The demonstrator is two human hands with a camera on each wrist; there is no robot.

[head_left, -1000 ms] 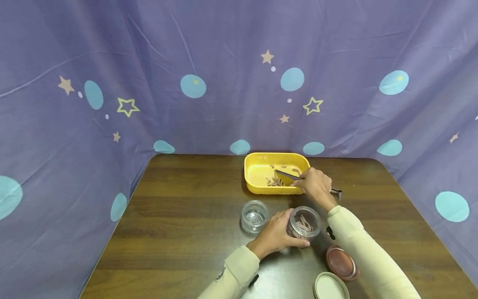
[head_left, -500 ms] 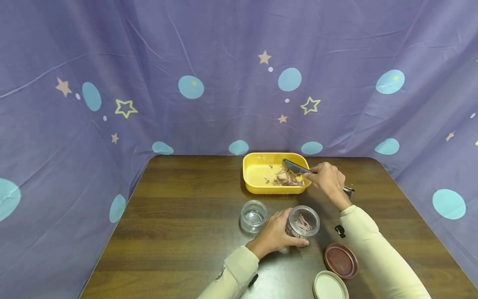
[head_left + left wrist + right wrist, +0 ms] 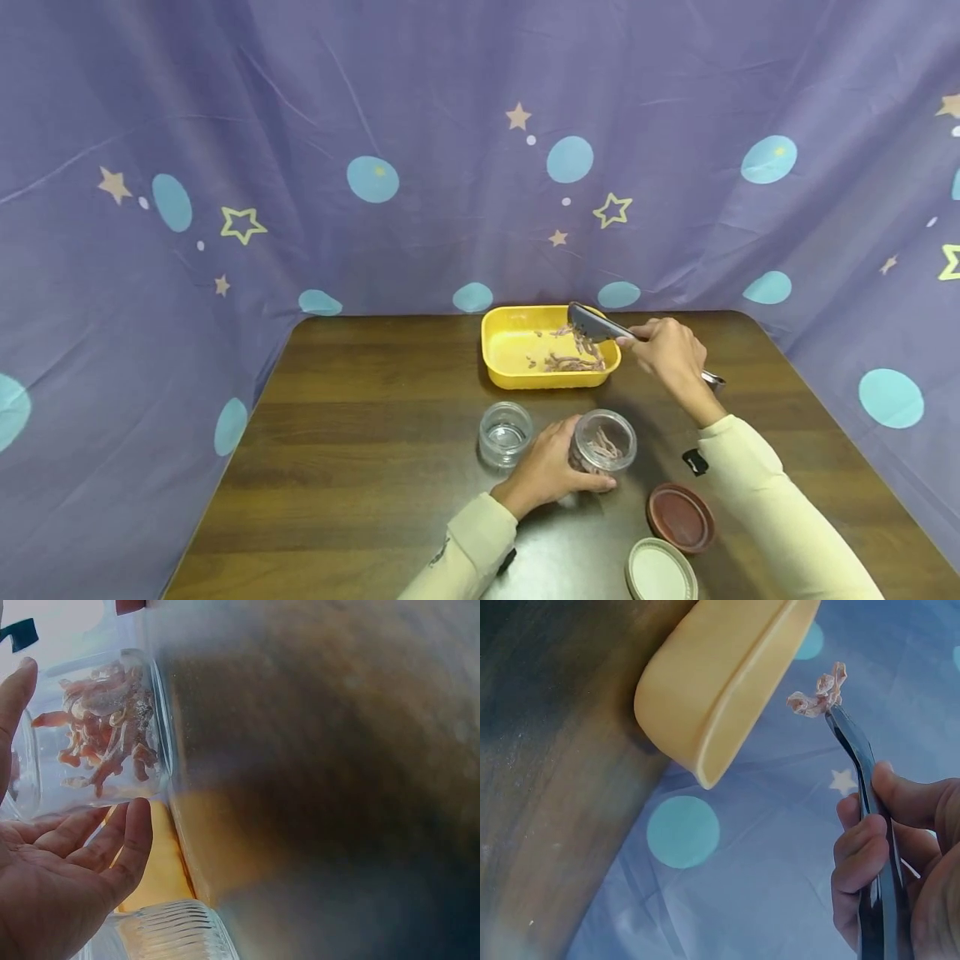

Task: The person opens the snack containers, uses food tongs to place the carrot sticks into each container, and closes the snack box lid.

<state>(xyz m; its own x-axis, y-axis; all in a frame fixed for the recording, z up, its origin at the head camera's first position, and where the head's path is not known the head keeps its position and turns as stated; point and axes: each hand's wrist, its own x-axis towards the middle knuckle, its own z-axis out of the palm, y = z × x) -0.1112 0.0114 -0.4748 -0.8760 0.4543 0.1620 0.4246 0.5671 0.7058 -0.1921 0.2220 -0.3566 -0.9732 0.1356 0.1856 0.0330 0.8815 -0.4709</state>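
Note:
My left hand (image 3: 546, 467) holds a clear jar (image 3: 617, 423) upright on the table, its thumb and fingers round the sides. Pinkish-brown shrivelled strips (image 3: 105, 720) lie inside that jar, seen through its wall in the left wrist view. My right hand (image 3: 670, 357) grips metal tongs (image 3: 600, 325) above the right part of a yellow tub (image 3: 540, 381). A small clump of the strips (image 3: 821, 696) is pinched at the tongs' tips in the right wrist view. More loose strips (image 3: 573, 364) lie on the tub's floor, mostly at its right.
A second clear jar (image 3: 504, 454), open at the top, stands left of my left hand. Two round lids, one reddish-brown (image 3: 681, 518) and one cream-rimmed (image 3: 660, 573), lie at the front right. A patterned purple cloth (image 3: 420, 242) hangs behind the wooden table.
The tongs have risen from the tub's floor and shifted right, with strips lifted in their tips. The strips in the tub lie more spread out. My left hand stays on the jar.

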